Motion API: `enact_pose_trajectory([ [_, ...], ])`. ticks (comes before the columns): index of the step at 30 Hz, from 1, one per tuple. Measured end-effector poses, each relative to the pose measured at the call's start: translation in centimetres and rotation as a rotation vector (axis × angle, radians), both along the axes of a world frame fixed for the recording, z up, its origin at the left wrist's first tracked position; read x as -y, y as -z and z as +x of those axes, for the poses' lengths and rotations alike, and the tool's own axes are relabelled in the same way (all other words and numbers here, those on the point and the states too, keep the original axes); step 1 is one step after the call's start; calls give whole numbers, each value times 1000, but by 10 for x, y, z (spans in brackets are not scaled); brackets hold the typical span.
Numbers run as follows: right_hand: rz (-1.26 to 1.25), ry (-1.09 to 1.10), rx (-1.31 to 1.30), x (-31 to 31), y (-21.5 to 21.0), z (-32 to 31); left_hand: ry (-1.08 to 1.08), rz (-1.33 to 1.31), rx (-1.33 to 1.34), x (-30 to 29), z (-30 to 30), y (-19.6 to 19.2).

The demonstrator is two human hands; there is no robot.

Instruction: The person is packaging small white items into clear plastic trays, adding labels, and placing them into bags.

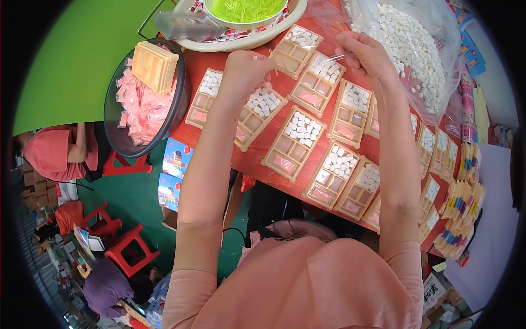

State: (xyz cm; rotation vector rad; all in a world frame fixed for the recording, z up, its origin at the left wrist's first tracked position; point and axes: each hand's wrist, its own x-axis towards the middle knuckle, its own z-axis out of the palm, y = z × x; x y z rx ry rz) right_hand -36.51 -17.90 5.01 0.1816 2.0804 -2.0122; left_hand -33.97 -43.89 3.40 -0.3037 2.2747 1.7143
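Observation:
My left hand [247,75] is curled closed over the trays at the far side of the table. Thin yellowish sticks [274,61] show beside its fingertips; whether it grips them I cannot tell. My right hand [370,57] pinches a few thin clear strips [335,57] whose ends point left, above a beige compartment tray [318,82]. That tray has white cube-like pieces in its largest compartment and a pink packet in another. Closer to me, a similarly filled tray [295,143] lies between my forearms. Another tray [260,109] is partly hidden by my left hand.
A dark tub [181,98] of pink packets stands left, with stacked beige trays [154,67] on top. Bright green sticks [246,9] fill a bowl at the back. A clear bag of white pieces [411,49] lies back right. Bundled colourful sticks [460,205] line the right edge.

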Motion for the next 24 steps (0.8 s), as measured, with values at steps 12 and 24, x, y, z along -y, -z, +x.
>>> enact_pose_trajectory([
  [12,-60,293,-89,-38,8,29,-233,327,264,-33,-1,-1],
  [24,344,332,-817,-18,16,6,-63,864,149,-5,35,8],
])
